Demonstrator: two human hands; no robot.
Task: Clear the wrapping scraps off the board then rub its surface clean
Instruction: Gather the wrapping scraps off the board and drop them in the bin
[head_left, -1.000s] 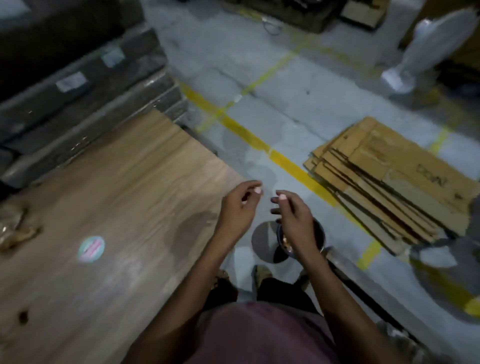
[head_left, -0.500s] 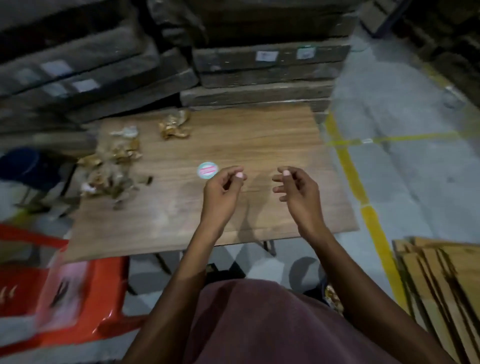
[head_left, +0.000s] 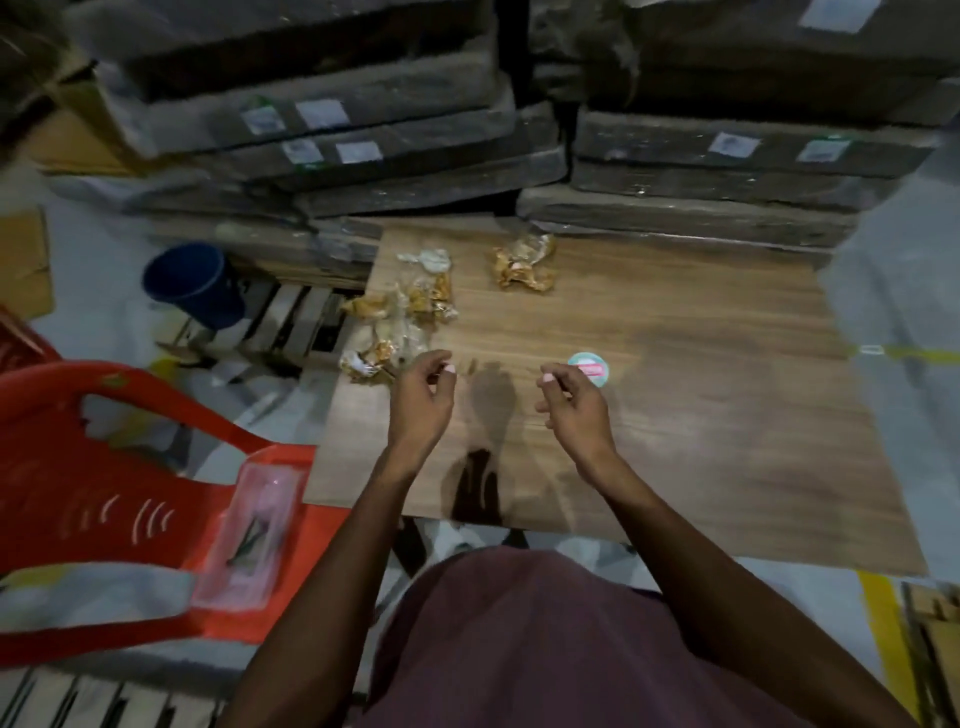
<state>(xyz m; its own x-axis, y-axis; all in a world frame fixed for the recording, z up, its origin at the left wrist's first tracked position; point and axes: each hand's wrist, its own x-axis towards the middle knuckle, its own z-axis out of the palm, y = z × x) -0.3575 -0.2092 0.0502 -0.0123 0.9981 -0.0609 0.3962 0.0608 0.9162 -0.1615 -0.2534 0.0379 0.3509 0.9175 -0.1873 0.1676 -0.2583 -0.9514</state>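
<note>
Wood-grain board carries the wrapping scraps just beyond our left hand, more farther ahead. Both hands hover loosely curled, holding nothing visible; we judge them poised to gather. A round sticker sits just beyond our right hand.

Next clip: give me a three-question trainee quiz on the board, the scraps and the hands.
1. True or false: the wooden board is already free of wrapping scraps.
2. The round sticker lies nearest to: A) left hand B) right hand C) blue bucket.
3. Fill in: the chair beside the board is ___.

Key: 1 false; 2 B; 3 red.
</note>
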